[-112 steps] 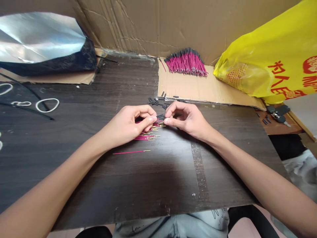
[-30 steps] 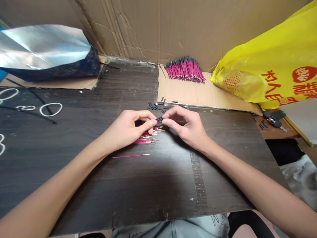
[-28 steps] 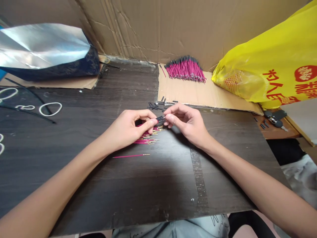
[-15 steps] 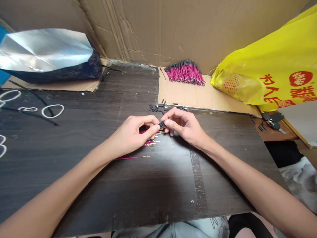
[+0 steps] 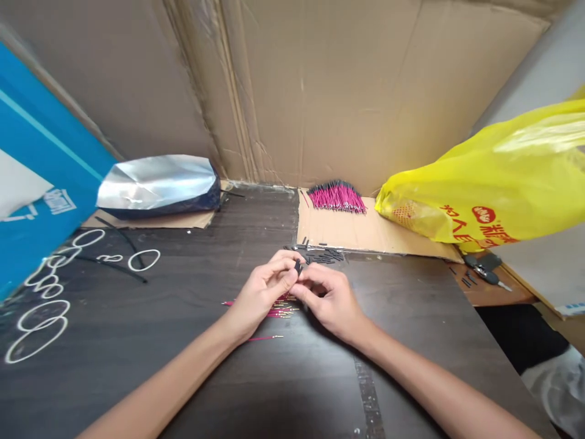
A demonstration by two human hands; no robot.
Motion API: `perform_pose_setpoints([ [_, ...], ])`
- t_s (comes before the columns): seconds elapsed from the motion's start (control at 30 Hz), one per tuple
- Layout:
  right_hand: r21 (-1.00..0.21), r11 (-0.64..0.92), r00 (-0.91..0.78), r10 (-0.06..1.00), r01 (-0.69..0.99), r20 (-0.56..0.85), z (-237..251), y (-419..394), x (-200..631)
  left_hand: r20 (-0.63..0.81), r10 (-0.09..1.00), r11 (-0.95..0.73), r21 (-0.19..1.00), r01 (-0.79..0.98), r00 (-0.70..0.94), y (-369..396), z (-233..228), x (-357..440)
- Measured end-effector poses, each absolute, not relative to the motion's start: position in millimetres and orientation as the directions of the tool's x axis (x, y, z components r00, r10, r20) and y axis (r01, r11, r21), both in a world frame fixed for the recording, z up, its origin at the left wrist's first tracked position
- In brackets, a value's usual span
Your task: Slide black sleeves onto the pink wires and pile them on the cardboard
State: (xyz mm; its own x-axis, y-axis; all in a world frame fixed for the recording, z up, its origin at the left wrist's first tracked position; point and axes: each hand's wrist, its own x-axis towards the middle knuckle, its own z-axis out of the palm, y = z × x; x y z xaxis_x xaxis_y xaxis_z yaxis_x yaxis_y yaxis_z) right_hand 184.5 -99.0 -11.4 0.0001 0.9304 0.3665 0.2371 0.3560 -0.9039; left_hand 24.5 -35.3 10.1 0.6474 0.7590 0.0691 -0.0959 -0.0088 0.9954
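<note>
My left hand is closed on several short black tubes, bunched together between thumb and fingers. Close against it, my right hand has thumb and index fingertip drawn together just below the tubes; what is between them, if anything, is too small to make out. Under and beside both hands lie pink wires with gold metal terminals, partly hidden by my left hand. A single pink wire lies nearer to me. Beyond my fingers, more short black tubes are scattered on the dark table.
A pile of pink wires with black ends rests on a cardboard sheet at the back. Around stand a yellow bag and a silver bag. White rings and long black tubes lie left; keys lie right.
The view has tilted up, so everything sits lower. The black tubes, earlier held flat between both hands, now stand tilted in my left hand, and my right fingertips have moved below them.
</note>
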Motion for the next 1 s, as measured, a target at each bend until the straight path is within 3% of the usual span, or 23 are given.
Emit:
perform_pose_setpoints([
  [0.27,-0.910,0.291,0.085,0.941,0.294,0.328,-2,-97,190,-0.021,0.812,0.100,0.990,-0.103,0.583,-35,10,25],
  [0.4,-0.887,0.140,0.273,0.920,0.441,0.281,8,-76,234,0.105,0.871,-0.125,0.992,0.010,0.481,-24,11,17],
  [0.47,-0.743,-0.026,0.368,0.880,0.669,0.301,17,-55,264,0.213,0.864,-0.281,0.956,0.086,0.457,-19,12,12],
  [0.67,-0.485,-0.280,0.453,0.844,0.829,0.286,38,29,323,0.469,0.734,-0.644,0.709,0.286,0.490,-10,2,7],
  [0.8,-0.319,-0.402,0.484,0.841,0.858,0.242,37,63,328,0.494,0.637,-0.755,0.555,0.349,0.592,-7,-11,7],
  [1.0,-0.158,-0.471,0.495,0.844,0.868,0.206,36,77,324,0.460,0.600,-0.799,0.390,0.459,0.654,-6,-15,5],
])
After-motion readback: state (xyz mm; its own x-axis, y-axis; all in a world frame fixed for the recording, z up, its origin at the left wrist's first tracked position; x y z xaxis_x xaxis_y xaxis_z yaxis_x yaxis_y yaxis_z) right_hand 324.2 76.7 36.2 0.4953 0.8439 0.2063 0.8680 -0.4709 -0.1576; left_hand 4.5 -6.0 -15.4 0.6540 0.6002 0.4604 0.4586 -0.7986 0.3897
